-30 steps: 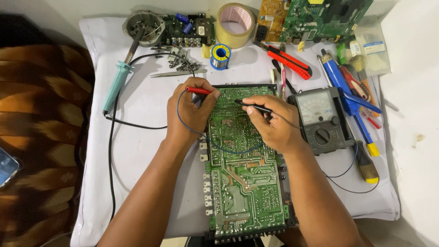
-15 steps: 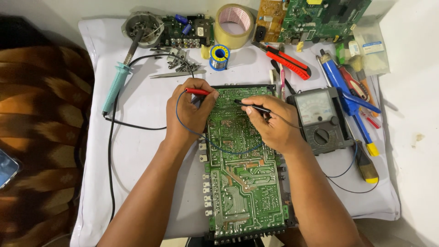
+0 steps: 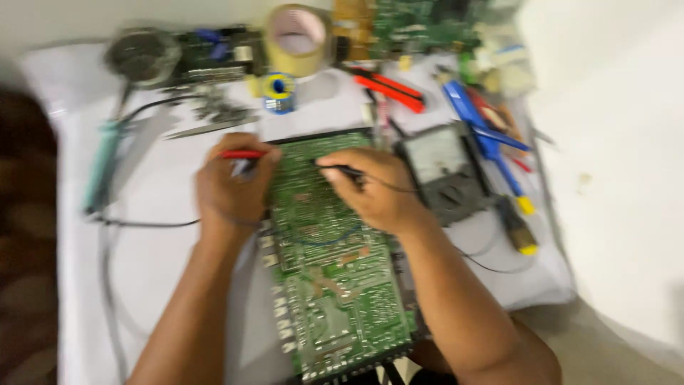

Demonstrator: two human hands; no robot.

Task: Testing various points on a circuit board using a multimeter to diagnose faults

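While my left hand (image 3: 231, 189) pinched the red probe (image 3: 242, 154) and my right hand (image 3: 374, 189) gripped the black probe (image 3: 342, 170), both tips sat on the green circuit board (image 3: 328, 264) lying flat between them; I judged a slip could bridge neighbouring solder joints.

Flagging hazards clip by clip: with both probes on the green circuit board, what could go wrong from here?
1. The red probe in the left hand and the black probe in the right hand sit among dense solder points on the circuit board; a slip could bridge neighbours.
2. Probe leads trail toward the meter; a snag might tug it.
3. The view is blurred, so tip contact is uncertain.
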